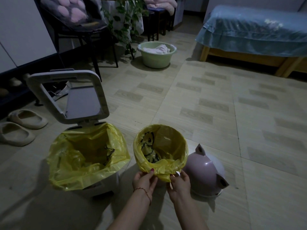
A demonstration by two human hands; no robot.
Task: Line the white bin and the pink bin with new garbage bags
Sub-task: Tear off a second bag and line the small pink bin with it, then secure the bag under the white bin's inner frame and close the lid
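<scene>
Pinching crinkly yellow bag (163,170), both hands (162,181), seemingly knotting.

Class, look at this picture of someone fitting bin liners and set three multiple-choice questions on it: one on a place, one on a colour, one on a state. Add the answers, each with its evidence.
1. Where does the pink domed plastic lid with ears lie?
A. on the floor, right of the small round bin
B. on the bed
C. inside the green basin

2. What colour are the thin plastic garbage bags in both bins?
A. black
B. yellow
C. blue

3. How is the white square bin's hinged lid?
A. shut
B. taken off
C. raised open

Answers:
1 A: it rests on the tiles beside the small round bin.
2 B: both garbage bags are yellow.
3 C: it stands up behind the white square bin while the left hand and right hand pinch the small bin's bag.
</scene>
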